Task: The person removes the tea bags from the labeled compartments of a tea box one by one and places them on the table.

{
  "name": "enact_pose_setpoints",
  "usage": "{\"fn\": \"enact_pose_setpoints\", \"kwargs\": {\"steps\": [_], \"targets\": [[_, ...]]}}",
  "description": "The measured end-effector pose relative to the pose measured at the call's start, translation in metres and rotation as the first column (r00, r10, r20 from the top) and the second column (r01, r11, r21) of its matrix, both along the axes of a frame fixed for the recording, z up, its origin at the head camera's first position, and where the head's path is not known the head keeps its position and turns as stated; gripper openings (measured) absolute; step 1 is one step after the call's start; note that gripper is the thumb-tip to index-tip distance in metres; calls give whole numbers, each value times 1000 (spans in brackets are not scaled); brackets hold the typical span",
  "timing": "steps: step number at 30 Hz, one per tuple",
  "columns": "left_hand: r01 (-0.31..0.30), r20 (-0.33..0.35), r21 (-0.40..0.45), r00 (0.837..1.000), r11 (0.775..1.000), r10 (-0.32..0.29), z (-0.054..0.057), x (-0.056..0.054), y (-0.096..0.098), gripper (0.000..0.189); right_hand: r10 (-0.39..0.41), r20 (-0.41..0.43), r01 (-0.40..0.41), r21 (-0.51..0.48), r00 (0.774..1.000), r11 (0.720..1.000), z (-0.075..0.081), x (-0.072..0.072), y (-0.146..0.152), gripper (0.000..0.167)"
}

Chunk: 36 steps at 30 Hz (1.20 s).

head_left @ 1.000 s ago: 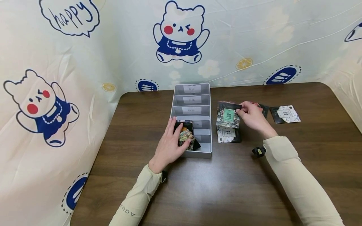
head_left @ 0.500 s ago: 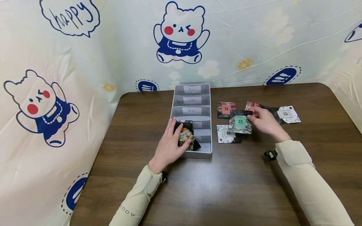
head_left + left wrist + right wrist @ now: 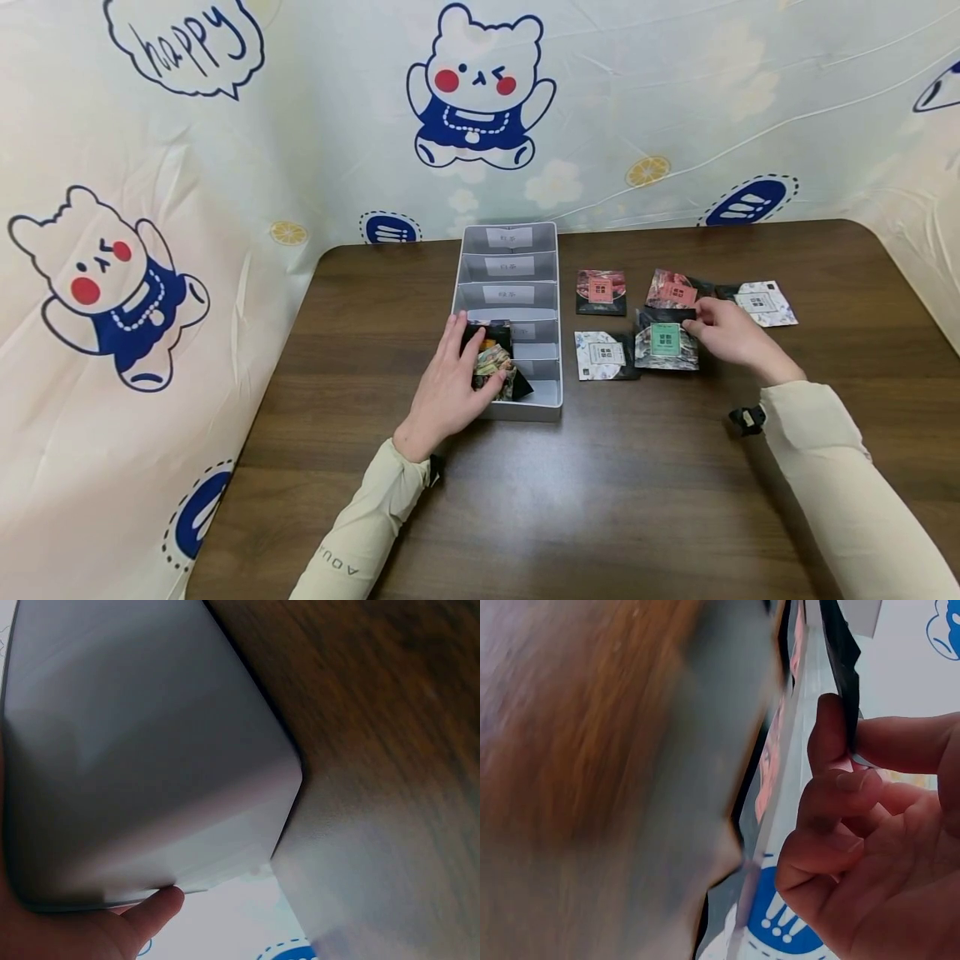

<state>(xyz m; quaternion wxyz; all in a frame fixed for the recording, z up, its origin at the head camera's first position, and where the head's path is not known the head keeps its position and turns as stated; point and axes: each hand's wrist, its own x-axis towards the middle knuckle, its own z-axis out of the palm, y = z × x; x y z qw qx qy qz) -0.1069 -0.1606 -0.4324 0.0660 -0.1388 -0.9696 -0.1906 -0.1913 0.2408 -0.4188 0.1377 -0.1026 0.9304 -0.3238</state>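
My right hand (image 3: 738, 340) pinches the upper right corner of a black tea sachet with a green label (image 3: 665, 340). In the right wrist view, this sachet (image 3: 843, 667) shows edge-on between thumb and index finger. My left hand (image 3: 447, 390) rests over the left side of a grey divided box (image 3: 525, 411), fingers extended over its near compartments. Beneath those fingers lie several dark patterned sachets (image 3: 493, 362), partly hidden. The left wrist view shows the box's outer wall (image 3: 150, 750) with a fingertip at the rim.
Right of the box lie a red-label sachet (image 3: 601, 292) and a white-label one (image 3: 604, 356). Farther right are another red-label sachet (image 3: 671, 290) and a white one (image 3: 765, 303). White labels mark the box's compartments. A printed cloth (image 3: 600, 100) hangs behind the wooden table (image 3: 570, 500).
My right hand has carried the green-label sachet rightward and slightly nearer, off the red-label and white-label sachets at the left. The left hand has stayed in place.
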Motion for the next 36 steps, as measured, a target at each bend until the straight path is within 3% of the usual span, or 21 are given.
{"fn": "enact_pose_setpoints", "kwargs": {"steps": [36], "targets": [[8, -23, -4, 1000, 1000, -8, -1, 0, 0, 67, 45, 34, -50, 157, 998, 986, -15, 0, 20, 23]]}}
